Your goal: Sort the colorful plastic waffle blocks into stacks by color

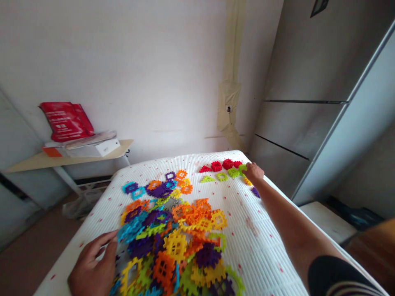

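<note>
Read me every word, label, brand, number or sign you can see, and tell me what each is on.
Nothing is clear enough to quote.
Red plastic bag: white printing, too blurred to read.
White rectangular box: faint grey marking, too small to read.
Dark panel on the tall grey refrigerator: nothing legible.
Multicoloured plastic interlocking pieces: no lettering discernible.

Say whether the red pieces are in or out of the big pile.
Out: the red pieces form a row apart from the big pile.
</note>
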